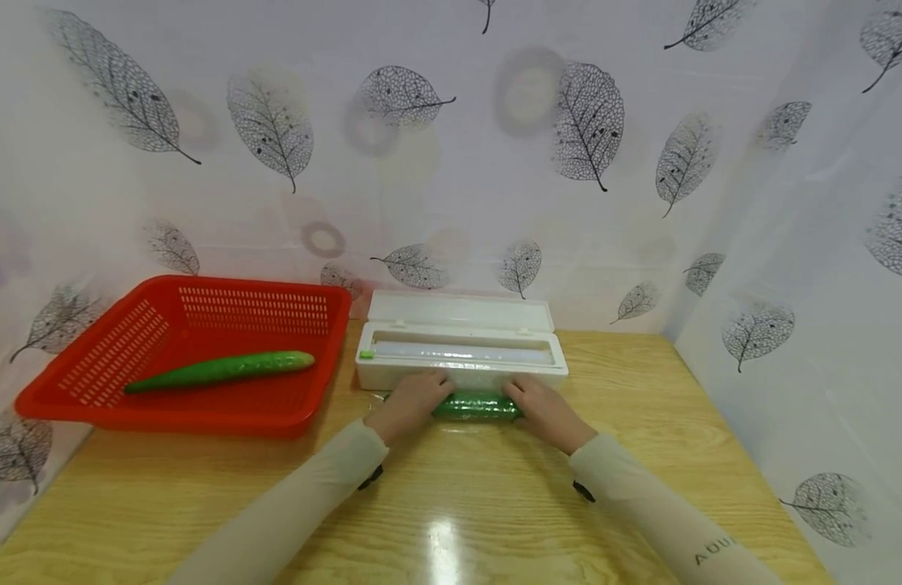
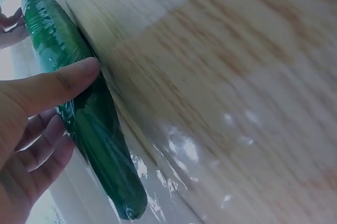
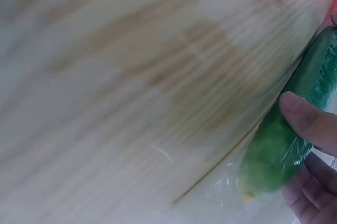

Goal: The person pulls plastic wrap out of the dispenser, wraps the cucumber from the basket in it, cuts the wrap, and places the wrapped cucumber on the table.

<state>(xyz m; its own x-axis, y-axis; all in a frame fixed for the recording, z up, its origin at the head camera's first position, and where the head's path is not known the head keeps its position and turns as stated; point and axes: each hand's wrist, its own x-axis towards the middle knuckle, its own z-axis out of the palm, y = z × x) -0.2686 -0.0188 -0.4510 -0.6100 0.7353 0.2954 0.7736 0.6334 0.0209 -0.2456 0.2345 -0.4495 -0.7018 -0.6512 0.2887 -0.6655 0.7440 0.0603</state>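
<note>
A green cucumber [image 1: 476, 406] lies crosswise in front of the white box, with clear cling film [image 2: 52, 34] wrapped over its skin. My left hand [image 1: 418, 398] grips it toward its left end, thumb on the near side and fingers on the far side. Toward the other end my right hand [image 1: 546, 408] holds it the same way; the right wrist view shows its thumb [image 3: 303, 110] pressing the film-covered skin. Loose film spreads past the cucumber's ends. The white cling film box [image 1: 422, 375] stands just beyond both hands, lid [image 1: 458, 309] raised, a roll [image 1: 458, 352] inside.
On the left stands a red plastic basket [image 1: 327, 374] with slotted walls, and another cucumber [image 1: 232, 370] lies in it. Everything rests on a wood-grain table [image 1: 451, 496]. Leaf-patterned sheeting [image 1: 480, 179] hangs behind and along the right side.
</note>
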